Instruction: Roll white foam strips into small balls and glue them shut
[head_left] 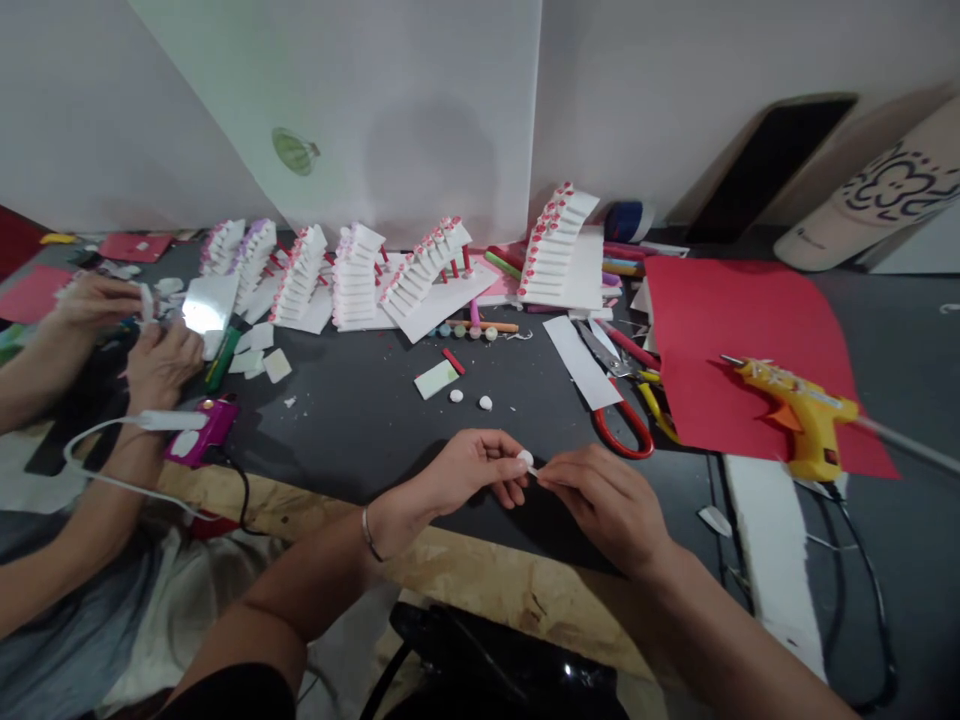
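Note:
Near the table's front edge, my left hand [478, 468] pinches a small white disc [525, 458] between thumb and fingers. My right hand [611, 500] is closed on a thin white strip [533, 471], whose tip meets or nearly meets the disc; I cannot tell which. Beyond my hands lie two more white discs, one on the left [456, 396] and one on the right [486, 403]. A pale green rectangular piece [436, 380] and a short red stick [453, 361] lie just behind them.
Several white miniature staircases [431, 265] with pink or purple trim line the wall. Red-handled scissors [624, 430], a white paper strip [581, 360], and a yellow glue gun [806, 410] on red sheet [735, 330] lie right. At left, a co-worker's hands [161, 360] work beside a purple device [202, 432].

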